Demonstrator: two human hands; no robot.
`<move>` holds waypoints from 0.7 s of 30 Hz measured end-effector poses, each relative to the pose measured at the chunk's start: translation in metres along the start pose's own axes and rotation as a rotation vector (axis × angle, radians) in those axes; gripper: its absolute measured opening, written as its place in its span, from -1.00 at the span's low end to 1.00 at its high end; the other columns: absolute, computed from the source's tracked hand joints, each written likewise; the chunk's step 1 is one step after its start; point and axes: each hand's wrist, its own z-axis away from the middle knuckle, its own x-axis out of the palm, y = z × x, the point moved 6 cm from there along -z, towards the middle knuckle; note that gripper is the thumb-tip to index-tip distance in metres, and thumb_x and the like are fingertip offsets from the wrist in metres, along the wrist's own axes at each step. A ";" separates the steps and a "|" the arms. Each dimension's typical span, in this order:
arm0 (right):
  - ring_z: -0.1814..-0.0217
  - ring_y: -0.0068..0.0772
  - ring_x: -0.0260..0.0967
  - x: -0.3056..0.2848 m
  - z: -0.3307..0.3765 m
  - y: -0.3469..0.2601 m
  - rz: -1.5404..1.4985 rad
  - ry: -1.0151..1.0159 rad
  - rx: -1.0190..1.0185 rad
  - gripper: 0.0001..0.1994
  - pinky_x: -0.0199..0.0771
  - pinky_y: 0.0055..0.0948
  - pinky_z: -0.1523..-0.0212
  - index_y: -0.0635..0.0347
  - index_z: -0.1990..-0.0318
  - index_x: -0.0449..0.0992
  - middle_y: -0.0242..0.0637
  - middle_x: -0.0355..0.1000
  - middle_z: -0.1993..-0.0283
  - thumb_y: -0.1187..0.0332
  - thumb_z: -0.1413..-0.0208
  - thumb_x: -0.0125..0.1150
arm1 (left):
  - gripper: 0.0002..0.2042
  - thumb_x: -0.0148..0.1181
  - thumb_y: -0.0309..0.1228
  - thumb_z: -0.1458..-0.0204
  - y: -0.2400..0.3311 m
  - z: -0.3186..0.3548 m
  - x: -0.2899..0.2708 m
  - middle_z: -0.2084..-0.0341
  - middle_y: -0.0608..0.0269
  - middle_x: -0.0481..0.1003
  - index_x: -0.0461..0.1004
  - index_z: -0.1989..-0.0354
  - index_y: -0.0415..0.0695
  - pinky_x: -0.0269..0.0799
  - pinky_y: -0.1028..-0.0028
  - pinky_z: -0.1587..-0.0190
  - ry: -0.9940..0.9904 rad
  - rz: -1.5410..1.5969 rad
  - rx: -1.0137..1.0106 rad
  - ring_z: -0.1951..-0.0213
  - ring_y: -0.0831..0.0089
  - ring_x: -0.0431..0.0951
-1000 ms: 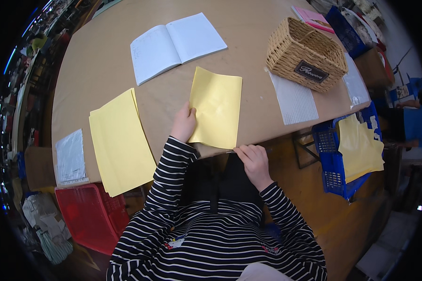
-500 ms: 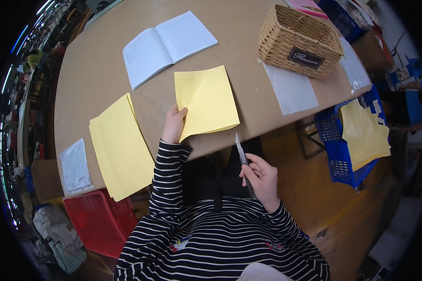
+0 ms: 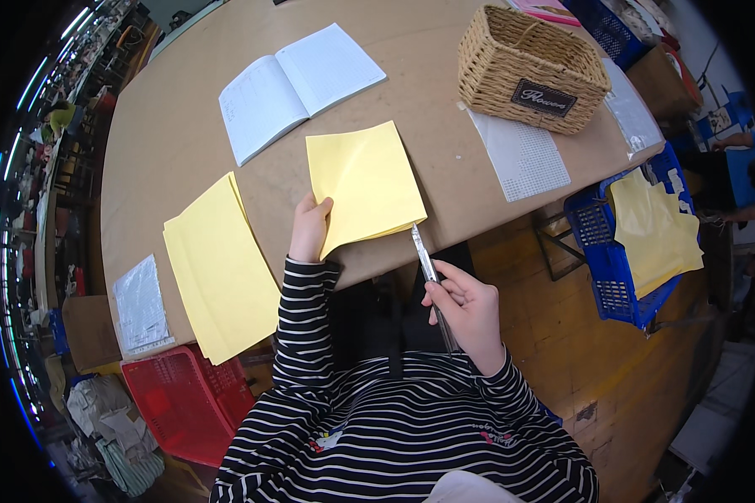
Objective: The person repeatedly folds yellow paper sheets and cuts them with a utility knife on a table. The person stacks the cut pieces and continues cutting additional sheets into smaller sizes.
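My left hand grips the left edge of a folded yellow sheet, thumb on top. That sheet lies near the table's front edge, its near side slightly lifted with layers showing. In my right hand is a utility knife, blade pointing up and away from me. The blade tip meets the sheet's near right corner; whether it is between the layers I cannot tell. To the left lies a stack of larger yellow sheets, overhanging the table's front edge.
An open notebook lies farther back on the brown table. At the right stands a wicker basket beside a white gridded sheet. A blue crate holds yellow pieces. Below the left edge sits a red crate; a plastic packet lies above it.
The utility knife in my right hand has moved up and left, so its tip now reaches the yellow sheet's corner. My left hand keeps its hold on the sheet. The view has shifted slightly.
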 end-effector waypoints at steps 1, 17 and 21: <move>0.58 -0.68 0.43 0.000 0.000 0.001 -0.001 -0.004 0.014 -0.66 0.42 -0.65 0.55 0.43 -0.11 0.47 -0.29 0.54 0.50 0.53 -0.19 0.22 | -0.65 -0.13 -0.55 -0.26 0.001 0.001 0.001 0.03 -0.07 0.52 0.28 -0.18 -0.46 0.51 0.42 -0.01 0.002 0.006 0.006 0.09 0.27 0.61; 0.61 -0.56 0.45 -0.026 -0.010 -0.049 -0.169 -0.025 0.119 -0.64 0.41 -0.65 0.66 0.42 -0.21 0.39 -0.15 0.52 0.44 0.53 -0.27 0.07 | -0.70 -0.02 -0.46 -0.27 0.046 0.023 0.033 0.27 0.05 0.56 0.31 -0.05 -0.45 0.51 0.74 0.53 -0.227 0.201 -0.270 0.45 0.57 0.61; 0.60 -0.54 0.46 -0.031 -0.012 -0.050 -0.210 -0.019 0.140 -0.63 0.43 -0.65 0.64 0.42 -0.21 0.40 -0.16 0.52 0.44 0.53 -0.27 0.09 | -0.74 0.00 -0.48 -0.25 0.055 0.031 0.037 0.34 0.09 0.56 0.32 0.02 -0.45 0.51 0.78 0.59 -0.101 0.316 -0.293 0.56 0.59 0.56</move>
